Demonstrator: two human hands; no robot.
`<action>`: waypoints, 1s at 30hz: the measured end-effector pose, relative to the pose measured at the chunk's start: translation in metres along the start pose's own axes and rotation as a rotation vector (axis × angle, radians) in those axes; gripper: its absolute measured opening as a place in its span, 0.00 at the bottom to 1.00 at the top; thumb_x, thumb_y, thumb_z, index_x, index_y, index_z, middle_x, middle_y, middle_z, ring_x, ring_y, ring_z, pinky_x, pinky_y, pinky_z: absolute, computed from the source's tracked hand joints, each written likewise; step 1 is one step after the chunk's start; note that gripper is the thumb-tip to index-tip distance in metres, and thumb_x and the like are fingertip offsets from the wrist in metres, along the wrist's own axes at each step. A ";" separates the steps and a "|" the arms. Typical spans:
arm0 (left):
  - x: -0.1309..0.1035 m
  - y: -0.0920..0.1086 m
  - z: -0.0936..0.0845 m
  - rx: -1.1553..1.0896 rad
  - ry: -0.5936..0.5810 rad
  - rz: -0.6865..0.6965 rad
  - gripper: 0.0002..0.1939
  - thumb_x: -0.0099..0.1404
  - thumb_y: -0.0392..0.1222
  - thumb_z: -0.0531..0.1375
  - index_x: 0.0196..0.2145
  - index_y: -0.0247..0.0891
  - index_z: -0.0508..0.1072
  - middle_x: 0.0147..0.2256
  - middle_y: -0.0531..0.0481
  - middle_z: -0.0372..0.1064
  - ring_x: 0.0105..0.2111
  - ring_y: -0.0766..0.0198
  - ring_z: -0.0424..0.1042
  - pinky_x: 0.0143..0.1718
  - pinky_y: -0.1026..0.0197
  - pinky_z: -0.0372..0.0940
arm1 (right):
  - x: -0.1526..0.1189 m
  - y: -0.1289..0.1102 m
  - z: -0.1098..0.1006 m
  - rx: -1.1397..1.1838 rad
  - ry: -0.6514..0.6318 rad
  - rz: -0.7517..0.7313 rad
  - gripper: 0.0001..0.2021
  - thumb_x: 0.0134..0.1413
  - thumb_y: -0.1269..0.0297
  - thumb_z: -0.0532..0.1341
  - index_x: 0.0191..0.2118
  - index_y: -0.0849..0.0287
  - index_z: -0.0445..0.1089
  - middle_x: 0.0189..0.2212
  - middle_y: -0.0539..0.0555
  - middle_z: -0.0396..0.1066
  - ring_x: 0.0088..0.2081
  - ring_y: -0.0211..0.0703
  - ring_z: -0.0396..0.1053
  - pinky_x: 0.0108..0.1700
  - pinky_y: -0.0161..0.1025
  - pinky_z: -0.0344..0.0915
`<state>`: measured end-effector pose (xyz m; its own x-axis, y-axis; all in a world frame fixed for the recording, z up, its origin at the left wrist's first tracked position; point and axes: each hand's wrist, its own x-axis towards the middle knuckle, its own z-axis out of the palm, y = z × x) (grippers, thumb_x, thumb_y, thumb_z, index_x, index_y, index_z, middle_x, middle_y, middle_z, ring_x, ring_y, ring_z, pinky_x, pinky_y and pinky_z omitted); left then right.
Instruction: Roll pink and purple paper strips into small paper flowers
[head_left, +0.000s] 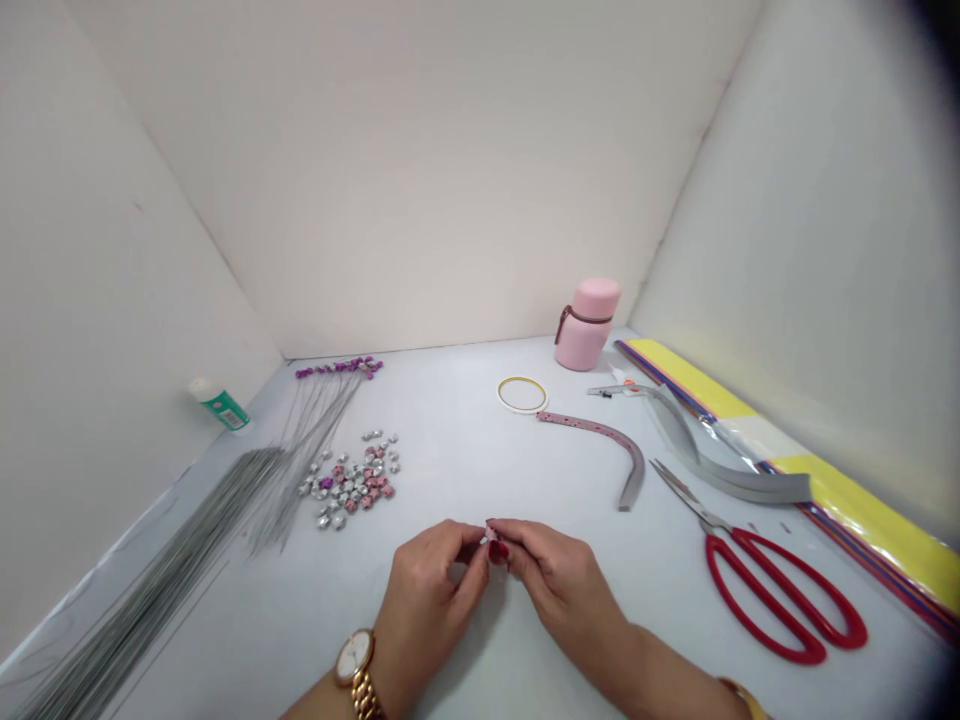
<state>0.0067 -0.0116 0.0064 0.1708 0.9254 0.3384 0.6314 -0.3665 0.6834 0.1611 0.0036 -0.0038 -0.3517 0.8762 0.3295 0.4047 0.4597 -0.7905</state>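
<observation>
Close together above the table's front middle, my left hand [439, 580] and my right hand [559, 575] both pinch one small pale pink folded paper piece [491, 534] between thumbs and forefingers. Most of it is hidden by the fingertips, so its exact shape is unclear. To the left lies a loose pile of small silver and pink folded paper stars [352, 488], with a purple one among them. Beyond my right hand rest a curved bundle of pink patterned paper strips [600, 428] and a white and yellow tape ring [523, 395].
Red-handled scissors [750, 550] lie at right, near grey paper strips [720, 475] and yellow plastic-wrapped sheets [847, 500]. A pink flask [585, 325] stands behind. Thin wires [172, 570], purple-tipped wires [330, 390] and a green-white glue bottle [221, 405] are at left.
</observation>
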 end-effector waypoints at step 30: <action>0.002 -0.002 0.002 -0.250 -0.043 -0.145 0.09 0.60 0.35 0.53 0.37 0.39 0.72 0.32 0.50 0.73 0.32 0.66 0.71 0.34 0.66 0.66 | 0.007 -0.002 -0.006 0.018 -0.018 0.071 0.10 0.55 0.68 0.53 0.39 0.55 0.70 0.29 0.49 0.73 0.31 0.37 0.70 0.34 0.32 0.67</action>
<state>0.0069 -0.0091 0.0045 0.1278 0.9711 0.2017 0.4462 -0.2379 0.8628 0.1630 0.0097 0.0027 -0.3375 0.9038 0.2630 0.4138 0.3934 -0.8210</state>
